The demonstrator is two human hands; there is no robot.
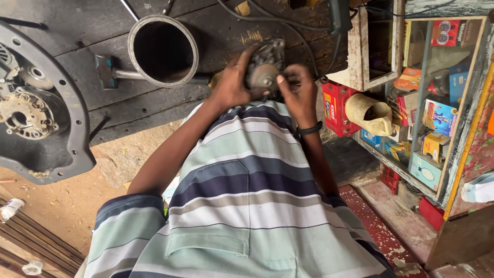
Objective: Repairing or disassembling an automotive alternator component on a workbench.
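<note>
Both hands clasp a grey metal motor part [264,69] over the dark wooden counter [231,36]: left hand [231,85] wrapped around its side, right hand [298,92] (black wristband) pinching what seems its front hub. A wide metal pipe [163,50] lies just beside.

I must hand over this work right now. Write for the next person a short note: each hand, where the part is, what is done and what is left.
Left hand: grips the left side of the grey metal motor part, held up over the dark wooden bench.
Right hand: holds its right side, thumb on the round front hub.
Nearby: open metal pipe on the bench to the left, large round metal plate at far left, red box at right.
Done: part is lifted, in both hands.
Left: nothing visibly removed from it yet; further progress cannot be told.
</note>
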